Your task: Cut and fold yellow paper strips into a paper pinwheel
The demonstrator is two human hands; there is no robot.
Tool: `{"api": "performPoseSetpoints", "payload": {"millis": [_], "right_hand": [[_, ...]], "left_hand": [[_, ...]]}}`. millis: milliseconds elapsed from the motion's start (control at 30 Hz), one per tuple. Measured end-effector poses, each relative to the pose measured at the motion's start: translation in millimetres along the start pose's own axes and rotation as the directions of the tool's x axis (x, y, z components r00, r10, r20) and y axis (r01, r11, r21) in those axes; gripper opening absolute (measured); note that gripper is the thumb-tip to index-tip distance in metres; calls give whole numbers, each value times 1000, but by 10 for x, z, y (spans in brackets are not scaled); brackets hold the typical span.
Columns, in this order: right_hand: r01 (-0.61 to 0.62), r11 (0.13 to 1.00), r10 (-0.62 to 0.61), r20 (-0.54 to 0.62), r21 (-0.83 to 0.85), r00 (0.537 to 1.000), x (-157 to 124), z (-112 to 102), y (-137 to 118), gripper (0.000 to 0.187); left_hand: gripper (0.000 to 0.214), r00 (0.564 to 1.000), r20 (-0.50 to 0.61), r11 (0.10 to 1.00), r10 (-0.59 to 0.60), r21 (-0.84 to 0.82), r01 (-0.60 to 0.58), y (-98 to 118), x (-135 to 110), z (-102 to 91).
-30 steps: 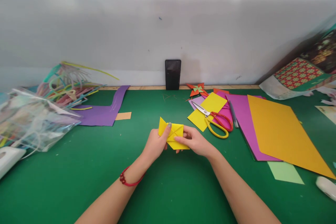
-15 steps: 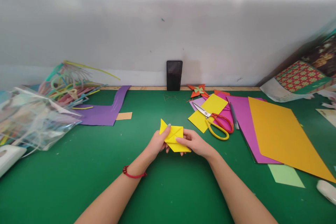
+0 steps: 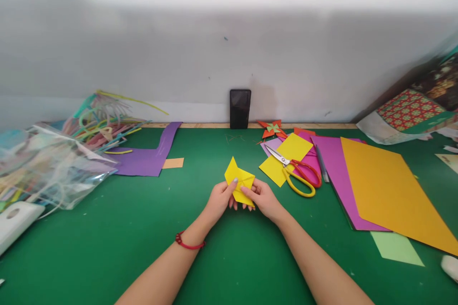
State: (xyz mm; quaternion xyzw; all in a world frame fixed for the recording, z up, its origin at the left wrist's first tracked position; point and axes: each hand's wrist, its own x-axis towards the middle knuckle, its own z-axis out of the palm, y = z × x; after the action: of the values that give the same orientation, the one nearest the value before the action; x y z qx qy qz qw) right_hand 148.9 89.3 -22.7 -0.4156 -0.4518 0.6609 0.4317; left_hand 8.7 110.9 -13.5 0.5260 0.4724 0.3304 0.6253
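Observation:
A folded piece of yellow paper point(image 3: 239, 174) with pointed corners is held up between both hands over the green table. My left hand point(image 3: 221, 198) pinches its left side, thumb on top and fingers beneath. On the right side, my right hand point(image 3: 265, 199) grips it the same way, thumb pressed on the folds. Behind the hands to the right, scissors point(image 3: 291, 167) with one red and one yellow handle lie on yellow paper sheets point(image 3: 296, 145). An orange and green folded paper piece point(image 3: 272, 128) lies against the wall edge.
A dark phone point(image 3: 239, 108) leans on the wall. Purple paper point(image 3: 143, 162), a plastic bag point(image 3: 77, 171) and a heap of coloured strips point(image 3: 103, 121) are at left. Magenta sheets point(image 3: 343, 176), an orange-yellow sheet point(image 3: 390, 186), a pen point(image 3: 321, 163) and light green paper point(image 3: 397, 248) lie at right.
The yellow folded paper has turned slightly, its upper left point now standing higher and further right. Both hands still pinch it. The whole view has shifted a little.

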Motion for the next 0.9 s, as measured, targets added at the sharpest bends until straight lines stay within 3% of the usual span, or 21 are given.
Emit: {"api": "performPoseSetpoints", "payload": {"millis": [167,433,667,900], "right_hand": [[-3,1000,2,-43,-22,999,-3,5,17,41],[15,995,-23,-77,-103,997,-40,18,35,44],[-33,996,23,-117,-88,993,-25,9,19,47],[5,995,-18,-137,-100,990,-39,19,7,42]], "left_hand": [[59,999,29,999,-24,-36,25,-19,-15,3],[62,942,332,999,-38,17,34,29,-12,-55],[61,957,288,999,39,-7,-39,-84,22,-67],[58,964,264,1000,-22,7,22,-73,30,-76]]}}
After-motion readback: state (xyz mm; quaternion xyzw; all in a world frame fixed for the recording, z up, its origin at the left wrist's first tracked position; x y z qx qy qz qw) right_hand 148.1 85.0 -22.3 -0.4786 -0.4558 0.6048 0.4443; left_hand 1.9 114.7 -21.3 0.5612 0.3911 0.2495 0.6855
